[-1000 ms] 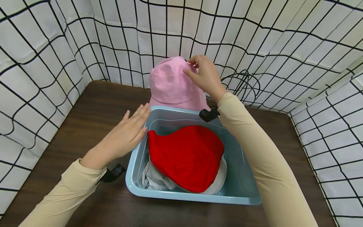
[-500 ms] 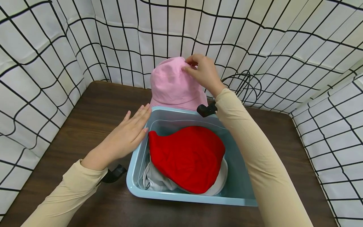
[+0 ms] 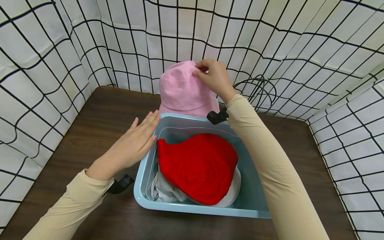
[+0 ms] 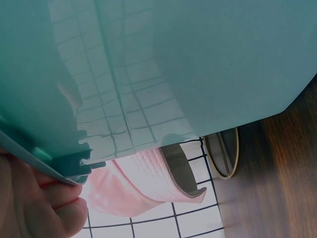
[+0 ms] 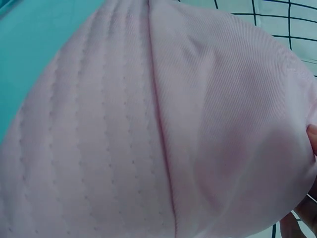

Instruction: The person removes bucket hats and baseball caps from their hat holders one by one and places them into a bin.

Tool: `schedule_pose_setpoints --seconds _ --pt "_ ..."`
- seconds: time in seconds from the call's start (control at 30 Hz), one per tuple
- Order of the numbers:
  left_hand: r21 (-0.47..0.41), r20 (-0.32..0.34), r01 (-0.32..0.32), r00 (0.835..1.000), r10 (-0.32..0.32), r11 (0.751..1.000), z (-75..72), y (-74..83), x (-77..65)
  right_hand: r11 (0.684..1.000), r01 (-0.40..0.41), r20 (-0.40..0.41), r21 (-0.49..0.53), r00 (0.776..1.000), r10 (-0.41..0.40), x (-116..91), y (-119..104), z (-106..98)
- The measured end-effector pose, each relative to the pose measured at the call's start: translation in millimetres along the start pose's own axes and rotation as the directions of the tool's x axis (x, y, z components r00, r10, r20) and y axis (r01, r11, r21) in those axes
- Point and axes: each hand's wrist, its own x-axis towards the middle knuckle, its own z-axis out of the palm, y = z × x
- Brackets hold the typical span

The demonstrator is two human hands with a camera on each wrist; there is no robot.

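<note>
A pink bucket hat (image 3: pixel 184 88) is behind the light blue plastic bin (image 3: pixel 207 212), crown up and brim down. My right hand (image 3: pixel 215 77) pinches the top right of its crown between thumb and fingers. The right wrist view is mostly filled by the hat's stitched brim and crown (image 5: pixel 233 114). At the bin's back left corner, my left hand (image 3: pixel 135 143) rests along the rim with straight fingers. Inside the bin a red hat (image 3: pixel 198 166) lies over a grey-white hat (image 3: pixel 169 191), which is partly hidden.
Black wire grid panels (image 3: pixel 177 36) backed with white sheeting surround the dark wooden tabletop (image 3: pixel 99 116). Coiled black wire (image 3: pixel 259 91) sits at the back, right of the pink hat. A metal loop (image 4: pixel 223 153) shows beside the bin in the left wrist view.
My right wrist and forearm have shifted slightly left, the fingers staying on the pink hat's crown. My left hand and the bin stay in place.
</note>
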Motion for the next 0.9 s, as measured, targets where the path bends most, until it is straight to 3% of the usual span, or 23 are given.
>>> schedule_pose_setpoints --seconds 0.4,0.9 --pt "0.001 0.000 0.001 1.000 -0.001 1.000 0.3 -0.2 -0.4 0.999 -0.033 -0.052 -0.038 0.998 0.031 2.7 -3.1 0.1" --pt "0.001 0.007 0.007 1.000 -0.007 1.000 -0.8 1.2 -0.4 0.999 -0.034 -0.159 0.017 0.987 0.036 1.2 -3.3 -0.5"
